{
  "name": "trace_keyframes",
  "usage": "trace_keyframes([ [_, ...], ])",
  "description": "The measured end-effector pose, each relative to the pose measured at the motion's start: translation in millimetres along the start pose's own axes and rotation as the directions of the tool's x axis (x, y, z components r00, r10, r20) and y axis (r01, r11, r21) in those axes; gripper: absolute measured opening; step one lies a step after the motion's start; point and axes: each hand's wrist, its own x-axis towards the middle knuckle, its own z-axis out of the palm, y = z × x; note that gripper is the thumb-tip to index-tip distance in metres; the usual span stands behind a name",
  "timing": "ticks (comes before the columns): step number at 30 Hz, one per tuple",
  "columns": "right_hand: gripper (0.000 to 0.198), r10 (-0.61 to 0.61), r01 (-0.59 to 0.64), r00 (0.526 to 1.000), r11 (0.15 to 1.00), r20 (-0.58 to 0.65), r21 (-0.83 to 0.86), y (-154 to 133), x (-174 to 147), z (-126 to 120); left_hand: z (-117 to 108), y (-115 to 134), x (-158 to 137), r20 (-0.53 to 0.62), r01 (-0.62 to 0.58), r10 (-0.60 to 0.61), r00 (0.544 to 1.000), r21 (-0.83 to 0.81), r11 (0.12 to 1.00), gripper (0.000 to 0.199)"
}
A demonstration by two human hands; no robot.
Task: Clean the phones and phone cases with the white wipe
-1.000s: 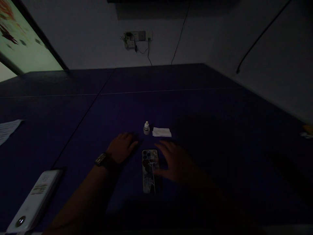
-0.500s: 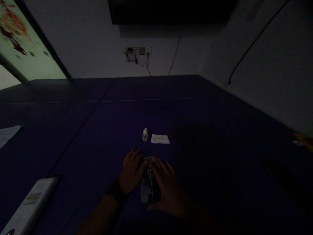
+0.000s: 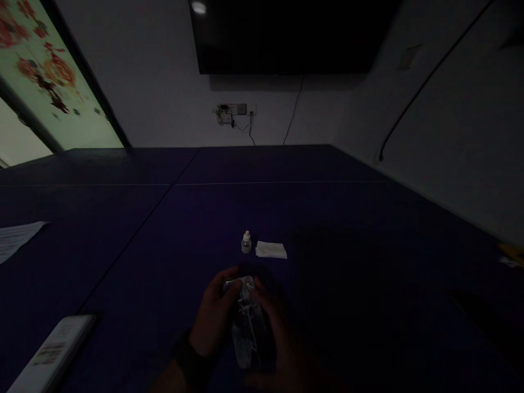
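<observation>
A dark phone (image 3: 245,334) with a pale, glossy top end and light streaks like cracks or wrinkled film is between my hands at the bottom centre. My left hand (image 3: 215,305), with a dark band on its wrist, grips the top left corner, its thumb lying on the face. Along the right edge run the fingers of my right hand (image 3: 278,333), its thumb near the lower end; much of it is lost in shadow. Beyond the phone stands a small clear bottle (image 3: 246,244) with a white cap, beside a folded white cloth or tissue (image 3: 271,250).
On the dark blue table (image 3: 164,256) a white box (image 3: 51,352) lies at lower left and a printed sheet (image 3: 18,239) at far left. A dark flat object (image 3: 483,316) is faint at right. A screen (image 3: 286,38) hangs on the wall above sockets (image 3: 237,110).
The phone's top end has tilted and shifted to the left, and my left hand now grips its corner more closely. The whole view has tipped upward. Bottle and cloth stay in place.
</observation>
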Motion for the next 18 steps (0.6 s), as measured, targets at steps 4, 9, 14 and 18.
trace_keyframes([
  [4, 0.053, 0.266, -0.173, 0.919, 0.935, -0.291, 0.308, -4.1, 7.9, 2.4, 5.6, -2.6, -13.9, 0.023, 0.02, -0.02, 1.0, 0.024, 1.0, 0.047],
  [9, 0.043, 0.397, -0.3, 0.895, 0.872, -0.202, 0.386, -9.3, 13.3, -7.9, 8.4, -2.3, -30.7, 0.02, 0.052, -0.055, 0.998, 0.108, 0.993, 0.043],
  [14, 0.035, 0.377, -0.284, 0.91, 0.868, -0.171, 0.407, -17.6, 12.6, -14.9, 10.1, 10.1, -37.4, 0.02, 0.044, -0.047, 0.999, 0.139, 0.989, 0.05],
  [18, 0.036, 0.383, -0.238, 0.887, 0.858, -0.259, 0.455, -31.1, 23.5, -14.3, 17.1, 22.8, -34.1, 0.033, -0.058, 0.053, 0.998, 0.197, 0.979, 0.046],
])
